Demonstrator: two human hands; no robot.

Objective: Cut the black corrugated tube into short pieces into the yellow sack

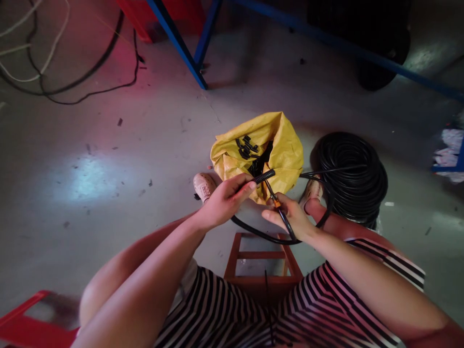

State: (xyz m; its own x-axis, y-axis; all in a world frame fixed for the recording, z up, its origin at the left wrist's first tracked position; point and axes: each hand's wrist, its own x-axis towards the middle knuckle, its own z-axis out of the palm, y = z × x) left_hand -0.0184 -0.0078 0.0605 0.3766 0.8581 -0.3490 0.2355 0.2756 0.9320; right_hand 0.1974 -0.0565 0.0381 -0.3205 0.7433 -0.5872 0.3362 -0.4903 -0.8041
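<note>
My left hand (232, 195) is closed around a black corrugated hose (267, 175), its ribbed end sticking out past my thumb. The rest of the hose loops below my hands toward the coil on the right. In my right hand (292, 215) is a scissor-like cutter (282, 212) with black-and-orange handles, its narrow metal end pointing up at the hose. Whether the blades touch the hose I cannot tell. Just beyond both hands stands an opened yellow sack (288, 145), with several short black hose pieces (247, 146) inside.
A thick coil of black hose (350, 179) lies on the floor at my right. Beneath my hands is a wooden stool frame (261, 254). Blue metal legs (183, 46), a red container (165, 17) and loose cables (90, 72) are farther off. Black scraps dot the floor.
</note>
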